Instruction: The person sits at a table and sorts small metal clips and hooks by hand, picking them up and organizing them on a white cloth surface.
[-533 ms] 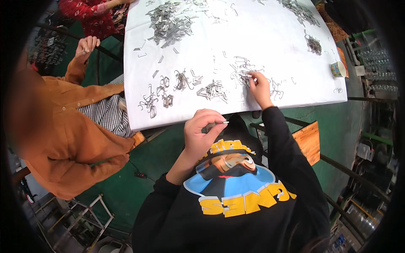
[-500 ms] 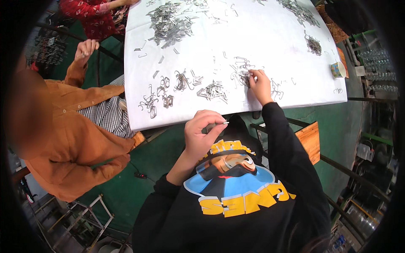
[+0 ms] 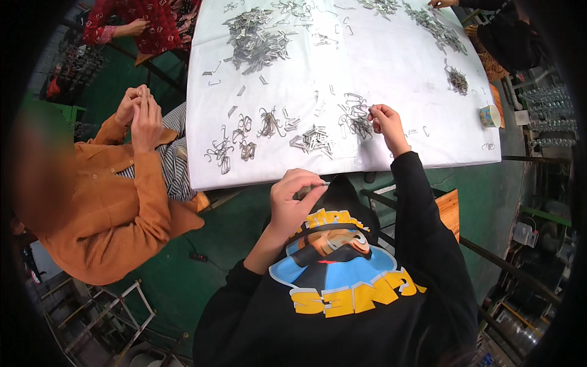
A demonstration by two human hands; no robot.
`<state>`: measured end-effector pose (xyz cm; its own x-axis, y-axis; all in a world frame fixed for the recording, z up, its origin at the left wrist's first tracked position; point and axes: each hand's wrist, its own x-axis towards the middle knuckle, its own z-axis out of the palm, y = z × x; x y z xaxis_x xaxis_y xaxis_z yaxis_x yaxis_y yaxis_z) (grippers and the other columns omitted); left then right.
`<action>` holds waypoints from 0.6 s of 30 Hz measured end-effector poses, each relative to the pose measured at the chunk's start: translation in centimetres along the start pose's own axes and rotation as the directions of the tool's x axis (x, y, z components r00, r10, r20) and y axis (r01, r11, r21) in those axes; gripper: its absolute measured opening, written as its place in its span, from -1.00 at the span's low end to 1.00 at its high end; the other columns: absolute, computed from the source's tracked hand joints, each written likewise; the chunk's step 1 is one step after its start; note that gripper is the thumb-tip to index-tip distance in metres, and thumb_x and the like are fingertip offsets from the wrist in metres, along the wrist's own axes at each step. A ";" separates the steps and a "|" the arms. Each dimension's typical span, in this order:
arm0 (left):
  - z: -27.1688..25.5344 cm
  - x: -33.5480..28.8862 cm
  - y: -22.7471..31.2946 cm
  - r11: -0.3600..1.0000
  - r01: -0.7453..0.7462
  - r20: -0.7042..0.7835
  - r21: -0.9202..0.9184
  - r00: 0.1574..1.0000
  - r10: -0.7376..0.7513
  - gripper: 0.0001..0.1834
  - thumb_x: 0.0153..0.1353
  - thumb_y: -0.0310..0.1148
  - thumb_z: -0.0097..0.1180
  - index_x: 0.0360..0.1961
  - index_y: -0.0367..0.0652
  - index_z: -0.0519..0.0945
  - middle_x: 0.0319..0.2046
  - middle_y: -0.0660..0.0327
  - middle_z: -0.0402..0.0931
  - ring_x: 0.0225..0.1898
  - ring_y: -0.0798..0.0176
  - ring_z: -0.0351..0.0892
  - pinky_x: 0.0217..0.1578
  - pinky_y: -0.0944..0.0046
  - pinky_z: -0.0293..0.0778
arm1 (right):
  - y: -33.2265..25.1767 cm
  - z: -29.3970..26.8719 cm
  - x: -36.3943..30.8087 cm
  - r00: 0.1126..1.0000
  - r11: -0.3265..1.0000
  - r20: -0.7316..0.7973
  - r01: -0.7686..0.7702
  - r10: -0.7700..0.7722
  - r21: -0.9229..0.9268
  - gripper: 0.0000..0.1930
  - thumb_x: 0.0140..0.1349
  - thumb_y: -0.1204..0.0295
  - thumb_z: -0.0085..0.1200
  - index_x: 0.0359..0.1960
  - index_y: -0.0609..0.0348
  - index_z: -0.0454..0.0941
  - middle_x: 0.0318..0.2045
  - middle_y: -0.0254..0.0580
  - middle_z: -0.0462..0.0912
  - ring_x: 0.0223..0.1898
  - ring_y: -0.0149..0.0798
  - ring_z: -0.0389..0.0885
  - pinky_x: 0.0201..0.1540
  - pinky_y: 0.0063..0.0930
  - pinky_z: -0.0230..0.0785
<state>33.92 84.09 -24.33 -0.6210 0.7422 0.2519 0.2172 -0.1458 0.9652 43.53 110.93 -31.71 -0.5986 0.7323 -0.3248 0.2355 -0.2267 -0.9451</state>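
Observation:
My left hand (image 3: 295,197) is just off the table's near edge, in front of my chest. Thumb and forefinger pinch a small, pale metal strip (image 3: 326,183), its end poking out past the fingertips. My right hand (image 3: 389,128) is over the table at the right side of a loose pile of bent wire hooks (image 3: 356,124). Its thumb and fingertips are pressed together, and what lies between them is too small to make out. Left of that pile is a heap of short metal strips (image 3: 315,142). Bunches of wire hooks (image 3: 269,124) lie farther left.
The white-covered table (image 3: 403,79) also bears a big metal heap (image 3: 257,43), a small dark pile (image 3: 457,81) and a paper cup (image 3: 488,116). A co-worker in a brown jacket (image 3: 110,214) sits at the left. Other people's arms reach in at the far corners.
My right hand has drawn slightly right from the hook pile. My left hand keeps its pinch. The brown-jacketed co-worker's hands have come together, and another hand now shows at the far right.

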 end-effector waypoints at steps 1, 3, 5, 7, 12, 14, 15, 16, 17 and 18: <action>0.0 -0.1 -0.2 1.000 0.007 -0.007 -0.009 1.000 -0.007 -0.87 -0.19 -0.64 0.19 -0.54 -0.27 0.53 -0.52 0.19 0.51 -0.44 0.27 0.45 -0.42 0.39 0.35 | -0.1 0.4 -0.9 0.999 0.990 0.033 -0.029 0.025 0.136 -0.87 0.14 0.42 -0.08 -0.48 0.20 0.44 -0.61 -0.38 0.47 -0.66 -0.59 0.26 -0.60 -0.72 0.08; 0.2 0.1 -0.5 1.000 -0.006 0.000 -0.014 1.000 0.006 -0.87 -0.19 -0.64 0.19 -0.53 -0.27 0.54 -0.52 0.19 0.51 -0.44 0.28 0.45 -0.43 0.39 0.35 | -0.6 1.8 -3.6 0.993 0.950 0.107 0.016 -0.052 0.313 -0.89 0.18 0.43 -0.11 -0.46 0.17 0.37 -0.62 -0.39 0.42 -0.69 -0.60 0.19 -0.64 -0.73 0.04; 0.2 0.2 -0.7 1.000 -0.013 0.002 -0.007 1.000 0.013 -0.87 -0.18 -0.64 0.19 -0.53 -0.27 0.54 -0.52 0.19 0.51 -0.44 0.28 0.45 -0.43 0.40 0.35 | -1.8 3.7 -7.1 0.982 0.938 0.154 0.050 -0.109 0.342 -0.89 0.19 0.43 -0.13 -0.46 0.18 0.35 -0.61 -0.36 0.41 -0.68 -0.58 0.21 -0.65 -0.73 0.05; 0.2 0.4 -0.8 1.000 -0.015 0.005 0.000 1.000 0.015 -0.87 -0.18 -0.64 0.19 -0.52 -0.27 0.54 -0.52 0.18 0.51 -0.44 0.28 0.45 -0.44 0.40 0.35 | -4.3 5.9 -11.2 0.974 0.934 0.212 -0.006 -0.075 0.358 -0.89 0.20 0.45 -0.16 -0.44 0.20 0.34 -0.61 -0.31 0.42 -0.69 -0.56 0.24 -0.66 -0.73 0.06; 0.7 0.6 -1.0 1.000 -0.003 0.025 0.024 1.000 0.002 -0.88 -0.16 -0.63 0.18 -0.51 -0.29 0.54 -0.51 0.17 0.51 -0.47 0.29 0.47 -0.46 0.42 0.37 | -3.0 7.8 -14.0 0.941 0.858 0.323 -0.083 -0.100 0.507 -0.90 0.20 0.46 -0.18 -0.38 0.24 0.34 -0.58 -0.24 0.44 -0.72 -0.54 0.26 -0.68 -0.71 0.08; 0.6 0.6 -1.0 1.000 0.003 0.039 0.025 0.999 -0.004 -0.89 -0.15 -0.62 0.18 -0.51 -0.29 0.54 -0.50 0.17 0.52 -0.48 0.29 0.47 -0.46 0.42 0.37 | -2.7 8.0 -14.1 0.942 0.871 0.323 -0.081 -0.092 0.484 -0.90 0.20 0.45 -0.18 -0.40 0.23 0.32 -0.58 -0.25 0.42 -0.72 -0.54 0.25 -0.70 -0.71 0.06; 0.6 0.6 -1.0 1.000 0.014 0.046 0.023 0.999 -0.015 -0.89 -0.15 -0.62 0.18 -0.51 -0.29 0.54 -0.50 0.17 0.52 -0.47 0.29 0.47 -0.46 0.42 0.37 | -2.8 8.1 -14.1 0.944 0.876 0.319 -0.077 -0.090 0.476 -0.90 0.21 0.45 -0.18 -0.40 0.23 0.32 -0.59 -0.25 0.42 -0.72 -0.54 0.25 -0.71 -0.72 0.06; 0.6 0.6 -1.1 0.999 0.025 0.053 0.021 0.998 -0.026 -0.89 -0.15 -0.62 0.18 -0.51 -0.29 0.54 -0.50 0.17 0.52 -0.47 0.29 0.48 -0.46 0.42 0.37 | -2.9 8.1 -14.2 0.945 0.881 0.315 -0.073 -0.089 0.468 -0.90 0.21 0.46 -0.18 -0.39 0.23 0.32 -0.60 -0.26 0.41 -0.72 -0.54 0.25 -0.71 -0.72 0.05; 0.5 0.5 -1.1 0.999 0.035 0.060 0.020 0.998 -0.036 -0.89 -0.15 -0.62 0.18 -0.51 -0.30 0.54 -0.50 0.16 0.52 -0.47 0.30 0.48 -0.46 0.42 0.37 | -2.9 8.2 -14.2 0.949 0.888 0.306 -0.073 -0.080 0.455 -0.90 0.21 0.47 -0.18 -0.40 0.24 0.33 -0.60 -0.27 0.42 -0.73 -0.56 0.25 -0.71 -0.73 0.06; 0.4 0.5 -1.0 0.998 0.052 0.060 0.022 0.997 -0.053 -0.89 -0.15 -0.64 0.17 -0.51 -0.31 0.54 -0.50 0.16 0.51 -0.46 0.30 0.47 -0.44 0.42 0.37 | -2.8 8.3 -14.2 0.952 0.894 0.297 -0.073 -0.070 0.442 -0.90 0.21 0.47 -0.18 -0.40 0.25 0.34 -0.61 -0.28 0.44 -0.73 -0.57 0.24 -0.70 -0.75 0.06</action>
<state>33.71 84.82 -25.20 -0.5856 0.7867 0.1957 0.2016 -0.0925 0.9751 45.02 95.83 -24.69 -0.8141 0.5220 -0.2544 -0.0843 -0.5397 -0.8376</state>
